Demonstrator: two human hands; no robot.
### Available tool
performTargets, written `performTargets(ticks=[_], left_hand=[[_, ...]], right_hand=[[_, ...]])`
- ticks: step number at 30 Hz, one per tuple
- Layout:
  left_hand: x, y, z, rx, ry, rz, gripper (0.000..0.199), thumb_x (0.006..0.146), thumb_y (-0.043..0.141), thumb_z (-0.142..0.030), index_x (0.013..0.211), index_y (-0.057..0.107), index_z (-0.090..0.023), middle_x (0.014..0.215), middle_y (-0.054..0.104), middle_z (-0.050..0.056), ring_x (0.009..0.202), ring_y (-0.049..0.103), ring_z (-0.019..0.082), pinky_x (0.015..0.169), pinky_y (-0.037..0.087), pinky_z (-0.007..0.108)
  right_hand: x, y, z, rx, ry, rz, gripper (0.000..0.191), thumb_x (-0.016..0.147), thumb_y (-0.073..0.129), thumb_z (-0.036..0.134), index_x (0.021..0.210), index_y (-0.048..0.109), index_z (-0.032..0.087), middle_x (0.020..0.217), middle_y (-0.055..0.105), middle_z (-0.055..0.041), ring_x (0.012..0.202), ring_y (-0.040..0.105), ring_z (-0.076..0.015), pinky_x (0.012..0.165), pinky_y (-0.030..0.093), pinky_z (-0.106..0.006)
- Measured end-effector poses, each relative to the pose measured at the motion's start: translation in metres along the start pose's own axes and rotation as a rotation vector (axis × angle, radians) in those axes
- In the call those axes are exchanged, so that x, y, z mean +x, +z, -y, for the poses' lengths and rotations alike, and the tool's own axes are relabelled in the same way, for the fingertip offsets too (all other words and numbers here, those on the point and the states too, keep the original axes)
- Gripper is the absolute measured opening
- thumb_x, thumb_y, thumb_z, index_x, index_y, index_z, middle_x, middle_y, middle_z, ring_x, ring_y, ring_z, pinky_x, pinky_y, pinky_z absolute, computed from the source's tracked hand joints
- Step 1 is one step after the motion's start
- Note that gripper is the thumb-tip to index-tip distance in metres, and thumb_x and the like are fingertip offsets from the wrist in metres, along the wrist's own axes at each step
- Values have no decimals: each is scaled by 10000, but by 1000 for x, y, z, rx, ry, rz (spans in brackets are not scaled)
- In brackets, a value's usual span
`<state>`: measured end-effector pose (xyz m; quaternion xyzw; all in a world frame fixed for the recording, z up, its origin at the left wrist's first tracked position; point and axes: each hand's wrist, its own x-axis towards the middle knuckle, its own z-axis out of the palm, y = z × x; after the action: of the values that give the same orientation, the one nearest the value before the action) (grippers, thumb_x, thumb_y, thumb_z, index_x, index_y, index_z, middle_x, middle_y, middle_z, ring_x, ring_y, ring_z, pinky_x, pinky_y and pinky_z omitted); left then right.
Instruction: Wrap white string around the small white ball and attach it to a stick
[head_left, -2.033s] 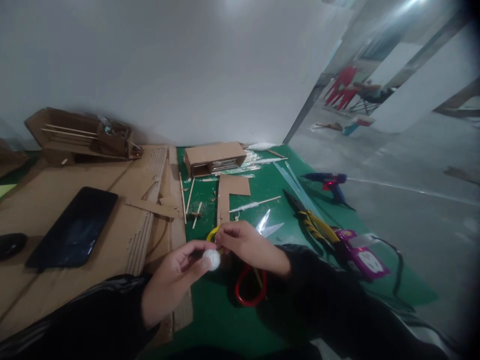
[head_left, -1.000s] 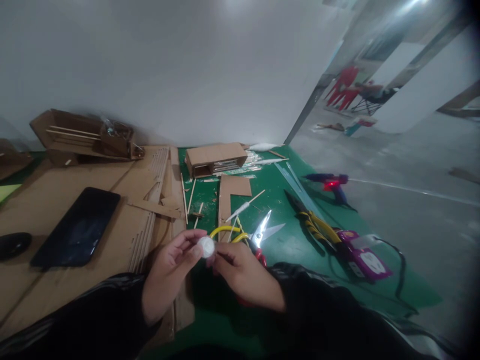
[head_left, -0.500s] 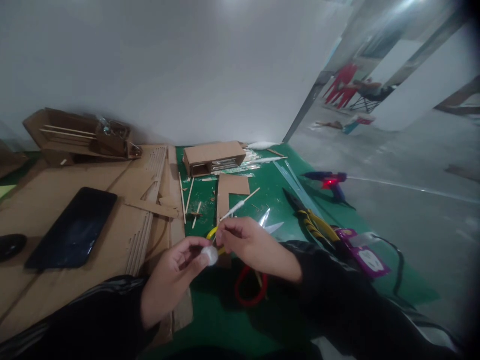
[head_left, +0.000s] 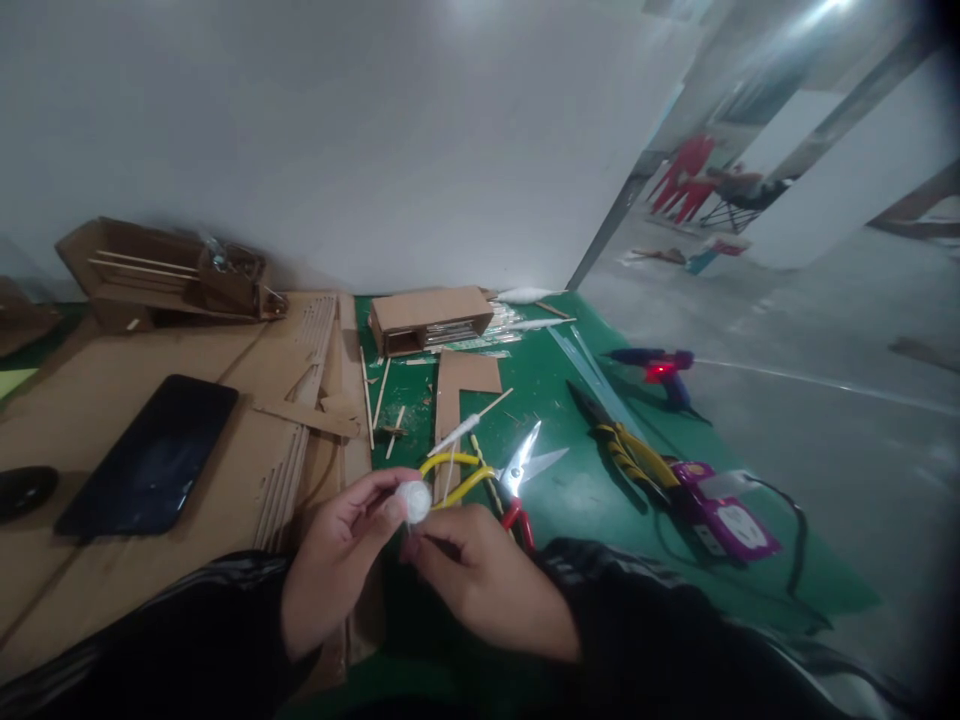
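My left hand (head_left: 337, 545) is closed, pinching a small round white ball of what looks like wound thread (head_left: 414, 501) between thumb and fingers. Just below and to the right of it, my right hand (head_left: 480, 575) is closed in a pinch, with a thin pale strand (head_left: 409, 532) faintly visible at its fingertips. Beyond the hands lie scissors (head_left: 517, 473) with open blades and red handles, and a yellow-handled tool (head_left: 450, 462). A thin stick wrapped in white thread (head_left: 466, 430) rests close by on the green table.
A cardboard box (head_left: 431, 318) and an L-shaped cardboard piece (head_left: 457, 380) lie ahead. To the right are black-and-yellow pliers (head_left: 630, 455), a glue gun (head_left: 656, 367) with a red light and a purple package (head_left: 727, 510). At left, a black tablet (head_left: 150, 455) lies on cardboard (head_left: 247, 350).
My right hand has moved down and toward me, from above the ball to below it, uncovering the scissors and the yellow handles. My left hand keeps the white ball, shifted slightly up and left.
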<state>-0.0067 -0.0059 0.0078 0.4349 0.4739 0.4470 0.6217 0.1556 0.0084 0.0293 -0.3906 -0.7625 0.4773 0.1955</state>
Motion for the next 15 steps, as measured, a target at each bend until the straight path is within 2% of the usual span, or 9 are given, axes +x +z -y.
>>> performTargets(ticks=[3,7,11,15], left_hand=[[1,-2,2,-24,40,-5,268,851,546,-328,1079,594,-197,915,685,42,802,603,152,751,457,229],[1,-1,1,10,55,3,228,849,555,-310,1048,603,-208,943,686,32,883,598,153,798,437,218],[0,1,0,0,9,76,218,844,564,-305,1041,603,-219,993,680,22,898,587,140,791,435,210],[1,0,3,10,-63,124,236,829,584,-314,1040,590,-209,991,675,26,895,585,144,783,433,222]], right_hand=[[8,-6,-12,65,10,-12,214,860,414,140,707,563,148,618,522,24,584,480,-93,545,355,-183],[18,-18,-22,2,52,-64,204,842,437,152,687,569,143,608,550,9,564,497,-101,531,358,-195],[26,-28,-27,-22,81,-31,227,869,421,202,754,607,144,642,586,-3,572,511,-105,515,355,-194],[32,-36,-24,-51,58,-37,242,869,435,217,709,603,148,640,575,5,594,502,-102,535,353,-194]])
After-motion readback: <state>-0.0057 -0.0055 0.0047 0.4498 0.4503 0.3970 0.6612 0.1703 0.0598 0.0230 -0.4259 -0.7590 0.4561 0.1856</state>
